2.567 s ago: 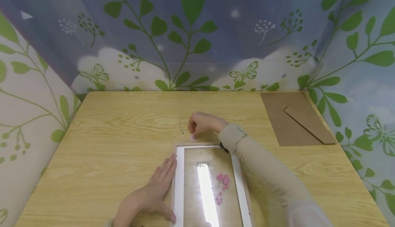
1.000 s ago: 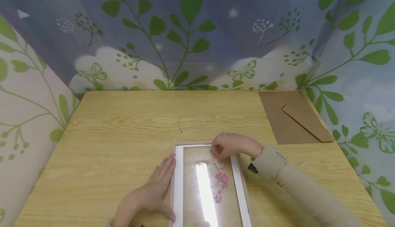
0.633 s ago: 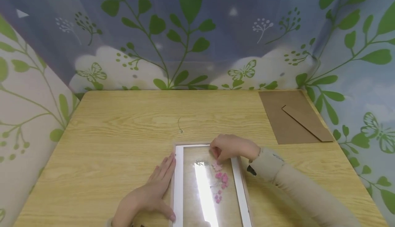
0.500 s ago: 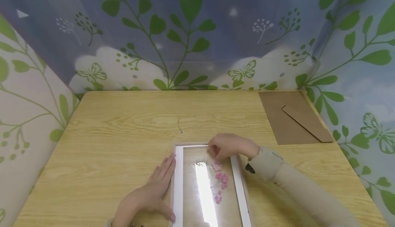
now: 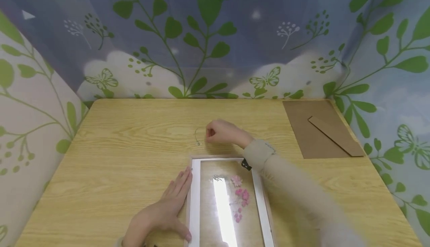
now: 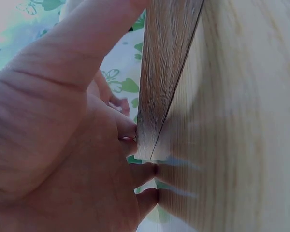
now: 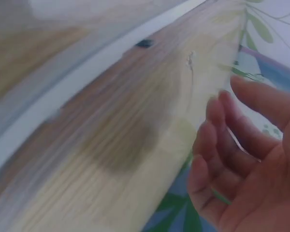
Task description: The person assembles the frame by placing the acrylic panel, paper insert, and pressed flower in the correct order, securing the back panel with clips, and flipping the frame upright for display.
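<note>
My left hand [image 5: 166, 208] rests along the left side of a picture frame [image 5: 196, 202], its fairly straight fingers touching the outer edge. In the left wrist view, those fingers meet the frame's wood-grained side [image 6: 164, 63]. Inside the frame lie a light pink daisy-like flower [image 5: 236, 180], a darker pink flower sprig [image 5: 242, 197] and a tiny greyish sprig [image 5: 220, 178]. Beyond the frame's top edge, my right hand [image 5: 223, 132] hovers just right of a thin-stemmed small dried flower [image 5: 198, 143]. Its fingers curve loosely with nothing between them, as the right wrist view shows [image 7: 191, 60].
A brown backing board [image 5: 295, 127] with a folded stand strip [image 5: 336, 137] lies at the table's back right. Bright light reflects off the frame's clear pane. Leaf-patterned cloth [image 5: 215, 68] surrounds the wooden table [image 5: 117, 157] at the back and sides.
My right hand brought the light pink flower from beyond the frame into its upper right, let go, and moved back up and left beside the dried flower. The left hand stayed put.
</note>
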{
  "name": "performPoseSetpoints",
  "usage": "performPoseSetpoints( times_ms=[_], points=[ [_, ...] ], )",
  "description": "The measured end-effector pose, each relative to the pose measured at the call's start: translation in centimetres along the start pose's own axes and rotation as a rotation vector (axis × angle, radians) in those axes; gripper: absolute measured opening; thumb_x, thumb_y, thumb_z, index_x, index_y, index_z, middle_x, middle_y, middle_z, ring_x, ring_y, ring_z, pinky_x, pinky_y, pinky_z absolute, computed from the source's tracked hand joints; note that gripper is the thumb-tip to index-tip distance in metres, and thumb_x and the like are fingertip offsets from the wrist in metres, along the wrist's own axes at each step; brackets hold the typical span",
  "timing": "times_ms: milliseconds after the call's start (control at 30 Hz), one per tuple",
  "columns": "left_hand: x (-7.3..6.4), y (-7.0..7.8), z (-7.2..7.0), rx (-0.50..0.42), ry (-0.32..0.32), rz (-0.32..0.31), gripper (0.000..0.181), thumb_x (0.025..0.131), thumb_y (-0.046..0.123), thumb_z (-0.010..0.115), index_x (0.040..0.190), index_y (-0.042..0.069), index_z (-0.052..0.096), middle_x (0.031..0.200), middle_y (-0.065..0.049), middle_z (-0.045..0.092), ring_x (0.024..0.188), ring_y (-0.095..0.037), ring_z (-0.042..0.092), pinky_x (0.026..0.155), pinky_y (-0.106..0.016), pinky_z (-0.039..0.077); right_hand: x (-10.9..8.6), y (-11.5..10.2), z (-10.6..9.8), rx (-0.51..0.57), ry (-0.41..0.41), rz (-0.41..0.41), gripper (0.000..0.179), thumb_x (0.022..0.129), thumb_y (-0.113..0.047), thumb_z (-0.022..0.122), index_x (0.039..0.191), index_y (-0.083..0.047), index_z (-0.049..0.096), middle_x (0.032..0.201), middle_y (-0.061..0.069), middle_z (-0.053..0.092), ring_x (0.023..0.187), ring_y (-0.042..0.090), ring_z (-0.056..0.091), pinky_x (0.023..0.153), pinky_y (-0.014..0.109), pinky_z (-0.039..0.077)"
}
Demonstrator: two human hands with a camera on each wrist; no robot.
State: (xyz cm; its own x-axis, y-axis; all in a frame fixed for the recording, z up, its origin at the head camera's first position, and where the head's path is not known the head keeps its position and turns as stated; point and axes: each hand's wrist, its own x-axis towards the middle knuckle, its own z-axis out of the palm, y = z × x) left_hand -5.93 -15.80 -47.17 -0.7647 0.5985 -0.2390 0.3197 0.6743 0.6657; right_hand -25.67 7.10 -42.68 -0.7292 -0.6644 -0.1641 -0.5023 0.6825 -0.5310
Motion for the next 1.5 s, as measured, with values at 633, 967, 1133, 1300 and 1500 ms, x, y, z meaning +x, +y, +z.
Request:
performPoseSetpoints(
  times_ms=[633,967,1133,1300,1500],
  points=[
    [-0.2,0.0,0.2,0.021,0.009,0.017,0.158,0.048,0.061,0.088,0.156,0.007,-0.014,0.163,-0.008,-0.022,0.149,-0.031,-0.015,0.120,-0.053,-0.001,4.7,-2.4,2.7,-0.211,0.080,0.217,0.009,0.086,-0.010,0.068,0.083,-0.010,0.060,0.079,0.001,0.061,0.066,0.015,0.054,0.058,0.027,0.050],
    [0.0,0.0,0.0,0.035,0.011,0.017,0.158,0.048,0.057,0.091,0.156,0.006,-0.014,0.163,-0.010,-0.021,0.149,-0.031,-0.015,0.120,-0.053,-0.001,4.5,-2.0,2.0,-0.330,0.029,0.257,0.009,0.093,-0.017,0.065,0.094,-0.009,0.062,0.089,0.004,0.059,0.072,0.017,0.052,0.060,0.029,0.047],
    [0.1,-0.2,0.0,0.040,0.009,0.021,0.158,0.049,0.057,0.090,0.156,0.005,-0.013,0.163,-0.010,-0.021,0.149,-0.032,-0.016,0.120,-0.053,-0.001,4.4,-1.9,1.9,-0.347,0.006,0.255,0.007,0.090,-0.011,0.069,0.092,-0.010,0.062,0.087,0.003,0.060,0.070,0.016,0.052,0.060,0.027,0.046],
    [0.1,-0.2,0.0,0.040,0.002,0.021,0.158,0.049,0.059,0.089,0.155,0.004,-0.014,0.163,-0.011,-0.022,0.149,-0.032,-0.017,0.119,-0.053,-0.001,4.3,-1.8,1.7,-0.358,0.000,0.249,0.009,0.088,-0.012,0.070,0.090,-0.010,0.062,0.086,0.003,0.060,0.070,0.016,0.052,0.062,0.029,0.047],
    [0.1,-0.2,0.1,0.041,0.000,0.014,0.158,0.049,0.060,0.089,0.155,0.005,-0.014,0.163,-0.011,-0.022,0.149,-0.032,-0.017,0.119,-0.053,-0.001,4.4,-0.9,1.4,-0.245,-0.035,0.273,0.015,0.087,-0.014,0.070,0.075,-0.010,0.061,0.070,0.002,0.064,0.057,0.014,0.056,0.053,0.027,0.050]
  ],
)
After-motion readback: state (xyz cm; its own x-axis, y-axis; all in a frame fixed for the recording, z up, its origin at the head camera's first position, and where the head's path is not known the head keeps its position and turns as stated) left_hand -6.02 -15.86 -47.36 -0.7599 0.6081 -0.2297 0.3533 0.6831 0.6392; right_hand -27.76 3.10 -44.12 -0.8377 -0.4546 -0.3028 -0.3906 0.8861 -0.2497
